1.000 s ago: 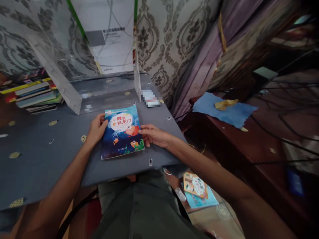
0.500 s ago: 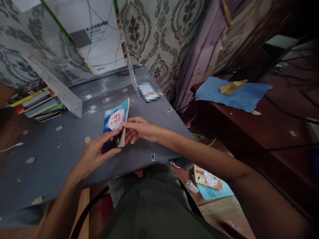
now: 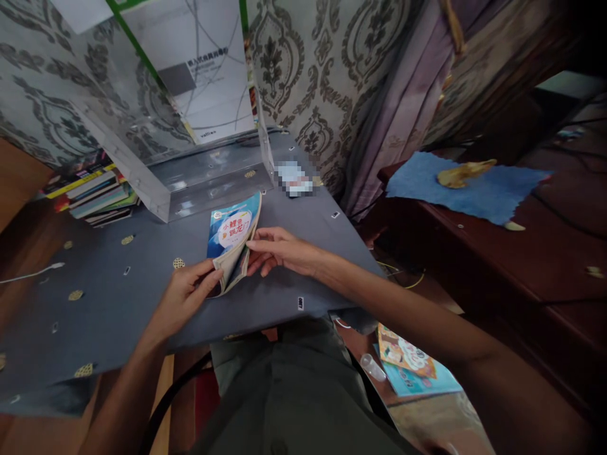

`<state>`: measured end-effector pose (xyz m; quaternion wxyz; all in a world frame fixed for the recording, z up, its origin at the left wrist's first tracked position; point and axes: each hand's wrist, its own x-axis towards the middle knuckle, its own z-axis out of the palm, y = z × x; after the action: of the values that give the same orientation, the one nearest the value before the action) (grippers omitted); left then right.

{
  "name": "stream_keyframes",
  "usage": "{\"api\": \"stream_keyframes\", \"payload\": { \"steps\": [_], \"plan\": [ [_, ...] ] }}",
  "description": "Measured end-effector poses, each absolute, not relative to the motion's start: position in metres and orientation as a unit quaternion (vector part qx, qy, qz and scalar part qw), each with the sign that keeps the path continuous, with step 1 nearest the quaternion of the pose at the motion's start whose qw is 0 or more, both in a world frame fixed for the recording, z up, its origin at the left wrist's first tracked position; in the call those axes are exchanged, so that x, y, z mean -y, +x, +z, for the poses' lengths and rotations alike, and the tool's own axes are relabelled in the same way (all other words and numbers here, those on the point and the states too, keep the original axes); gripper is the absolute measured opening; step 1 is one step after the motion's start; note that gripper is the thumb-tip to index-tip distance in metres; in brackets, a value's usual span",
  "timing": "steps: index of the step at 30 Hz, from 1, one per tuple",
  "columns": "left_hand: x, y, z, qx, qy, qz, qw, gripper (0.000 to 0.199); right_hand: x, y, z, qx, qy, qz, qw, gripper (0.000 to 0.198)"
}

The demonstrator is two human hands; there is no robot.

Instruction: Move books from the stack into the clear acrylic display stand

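Note:
A small blue picture book [image 3: 236, 229] with a white oval and red title characters lies over the grey tablecloth [image 3: 156, 291], its cover facing up. My left hand [image 3: 190, 292] pinches the lower left of the book, thumb on the bent-up pages, so the lower edge curls and the leaves part there. With thumb and fingers, my right hand [image 3: 279, 251] grips the book's right edge. Part of its fingers is hidden behind the pages.
Behind the book stands a clear acrylic rack [image 3: 161, 196] holding a white booklet [image 3: 203, 69]. Stacked books [image 3: 102, 196] sit at left, near a white cable [image 3: 33, 274]. At right, a blue cloth [image 3: 427, 189] carries a yellowish object [image 3: 465, 174]. Picture books [image 3: 417, 370] lie low beside me.
My left hand has taken hold of the book's lower corner and bent the cover and pages up. The right hand keeps its grip. The whole view has shifted slightly.

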<state>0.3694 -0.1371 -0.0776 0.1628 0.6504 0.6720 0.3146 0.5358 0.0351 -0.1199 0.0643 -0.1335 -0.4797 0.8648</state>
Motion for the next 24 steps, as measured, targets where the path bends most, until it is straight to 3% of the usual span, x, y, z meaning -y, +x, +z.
{"api": "stream_keyframes", "payload": {
  "steps": [2,6,9,24],
  "plan": [
    [0.138,0.372,-0.080,-0.671,0.652,0.318,0.153,0.031,-0.034,0.536,-0.120,0.484,-0.125,0.864,0.067,0.027],
    [0.141,0.379,-0.086,-0.677,0.647,0.328,0.125,0.043,-0.030,0.531,-0.117,0.493,-0.123,0.858,0.075,0.028],
    [0.142,0.381,-0.087,-0.692,0.629,0.334,0.118,0.041,-0.027,0.526,-0.116,0.498,-0.134,0.853,0.077,0.026],
    [0.140,0.380,-0.074,-0.683,0.617,0.334,0.205,0.036,-0.026,0.525,-0.123,0.518,-0.160,0.836,0.081,0.030]
  ]
}}
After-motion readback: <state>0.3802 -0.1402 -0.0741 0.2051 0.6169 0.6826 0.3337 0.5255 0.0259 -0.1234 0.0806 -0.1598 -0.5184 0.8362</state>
